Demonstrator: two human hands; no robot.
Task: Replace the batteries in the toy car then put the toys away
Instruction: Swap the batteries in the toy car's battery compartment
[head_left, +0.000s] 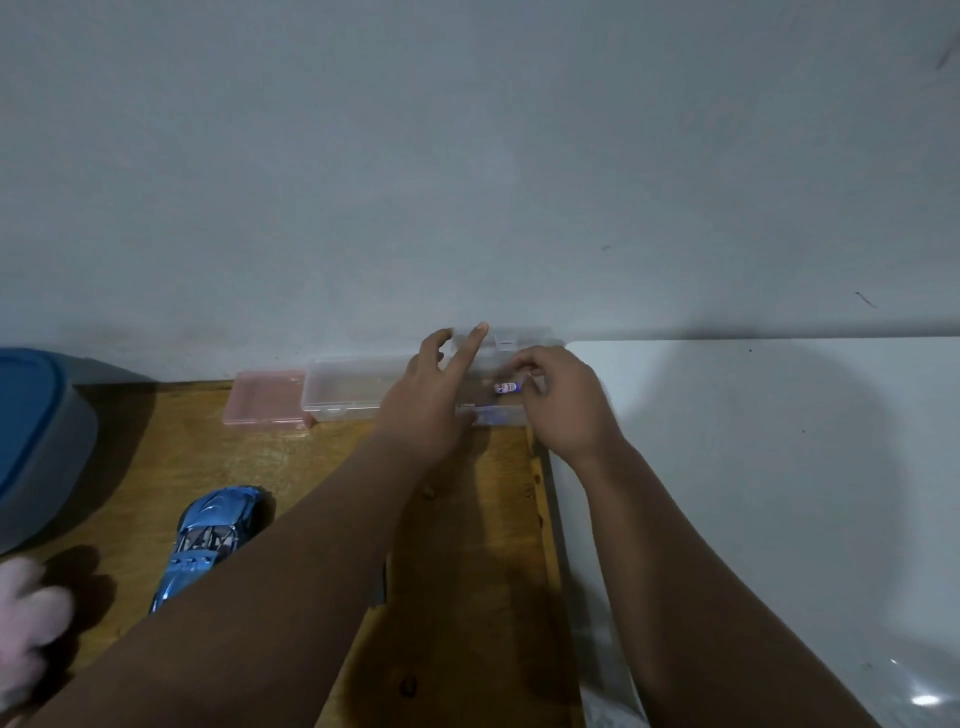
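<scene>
Left hand: reaching to 12 o'clock, fingers spread, resting on the clear box.
Right hand: fingers pinch a small battery over the box.
Toy car: blue — at 8 o'clock on the wooden table.

Pink case beside clear case; white table, perhaps.

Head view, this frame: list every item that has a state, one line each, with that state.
right clear box: open, lid up against the wall.
left clear box: lid closed.
pink box: closed, flat by the wall.
battery: pinched at the right hand's fingertips, over the open box.
right hand: closed on the battery.
left hand: fingers spread, holding nothing.
toy car: on its wheels, untouched.
blue-lidded tub: lid on.
</scene>
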